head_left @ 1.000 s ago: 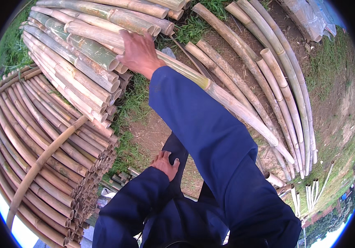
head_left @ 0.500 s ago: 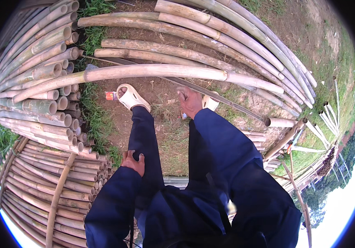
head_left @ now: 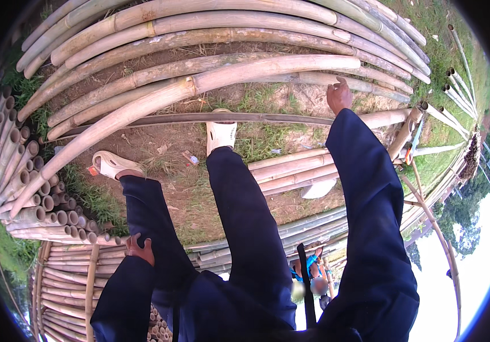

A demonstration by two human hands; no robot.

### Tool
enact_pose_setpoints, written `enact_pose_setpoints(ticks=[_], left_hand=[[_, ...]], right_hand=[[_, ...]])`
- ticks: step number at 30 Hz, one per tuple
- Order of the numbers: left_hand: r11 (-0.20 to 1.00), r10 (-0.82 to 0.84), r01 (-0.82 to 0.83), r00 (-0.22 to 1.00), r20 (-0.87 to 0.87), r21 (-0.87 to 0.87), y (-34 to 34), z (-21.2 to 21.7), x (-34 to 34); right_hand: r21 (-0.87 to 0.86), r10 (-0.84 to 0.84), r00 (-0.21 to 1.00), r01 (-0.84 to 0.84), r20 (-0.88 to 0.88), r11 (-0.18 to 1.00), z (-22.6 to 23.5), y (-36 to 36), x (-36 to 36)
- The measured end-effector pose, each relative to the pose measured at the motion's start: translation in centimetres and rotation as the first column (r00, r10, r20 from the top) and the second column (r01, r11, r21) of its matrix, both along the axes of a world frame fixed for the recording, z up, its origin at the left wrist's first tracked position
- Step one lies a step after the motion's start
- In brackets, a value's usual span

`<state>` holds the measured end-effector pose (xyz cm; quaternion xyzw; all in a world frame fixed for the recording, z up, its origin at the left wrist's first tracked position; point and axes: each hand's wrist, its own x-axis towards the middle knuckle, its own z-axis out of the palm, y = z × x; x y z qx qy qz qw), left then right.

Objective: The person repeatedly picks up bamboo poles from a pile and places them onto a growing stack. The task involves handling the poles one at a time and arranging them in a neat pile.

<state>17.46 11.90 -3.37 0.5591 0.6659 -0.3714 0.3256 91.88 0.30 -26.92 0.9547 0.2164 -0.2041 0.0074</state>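
Observation:
My right hand [head_left: 339, 96] reaches forward on a dark blue sleeve, fingers loose and holding nothing, just over the long bamboo poles [head_left: 268, 67] lying across the ground. My left hand [head_left: 139, 249] rests flat on my left thigh. Both legs are in dark blue trousers. My right white shoe [head_left: 221, 134] stands on a thin dark pole [head_left: 159, 118]. The left white shoe [head_left: 110, 165] is on bare soil beside a thick pale pole [head_left: 142, 108].
A stack of bamboo with cut ends facing me [head_left: 34, 194] lies at the left, and more bundled poles [head_left: 68, 285] at the lower left. Other poles [head_left: 290, 171] lie right of my legs. Another person in blue [head_left: 312, 272] is far below. Grass patches [head_left: 262, 142] dot the soil.
My right hand has left the bamboo stack it was touching and now stretches out over the ground poles. The view swung round, and my feet have stepped forward among the poles.

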Motion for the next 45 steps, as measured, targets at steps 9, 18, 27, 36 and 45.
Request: enact_pose_setpoints(ticks=[9, 18, 27, 36, 45], left_hand=[[0.997, -0.071, 0.071, 0.997, 0.0, -0.027, 0.2, -0.2, 3.3], [0.982, -0.185, 0.18, 0.973, -0.139, -0.05, -0.4, 7.3, 8.8], [0.992, -0.111, 0.102, 0.982, -0.153, -0.069, 1.7, 8.2, 8.8], [0.995, 0.081, -0.092, 0.972, -0.223, -0.043, 2.2, 4.3, 4.2], [0.937, 0.252, -0.278, 0.957, -0.144, -0.213, 7.2, 5.0, -1.2]], right_hand=[[0.044, -0.388, 0.921, 0.387, 0.025, 0.921, -6.7, -0.7, 14.0], [0.083, -0.472, 0.645, 0.638, -0.6, 0.766, -7.9, -2.3, 18.3], [-0.134, -0.594, 0.668, 0.607, -0.45, 0.784, -9.7, -9.4, 18.5], [-0.429, -0.18, 0.939, 0.04, -0.292, 0.903, -4.5, -10.7, 6.6], [-0.508, -0.292, 0.953, 0.211, -0.084, 0.835, 11.2, -11.7, 6.9]])
